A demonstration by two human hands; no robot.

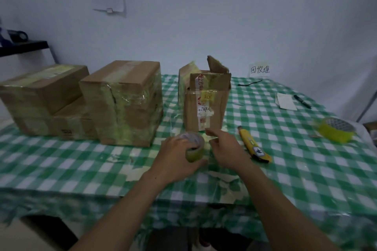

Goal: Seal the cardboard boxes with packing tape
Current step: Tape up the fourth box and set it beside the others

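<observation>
Left hand [175, 161] grips one tape roll [194, 146], held just in front of the open-flapped box [206, 108].
Right hand [226, 149] beside roll, thumb and forefinger out; pinch unclear. Boxes: four, with three taped boxes [122, 104] at left. Second roll [334, 130] far right. One yellow knife [255, 146].

Open box [206, 106] right of sealed boxes [122, 104]; knife [254, 144] right of held tape roll [193, 146].
</observation>
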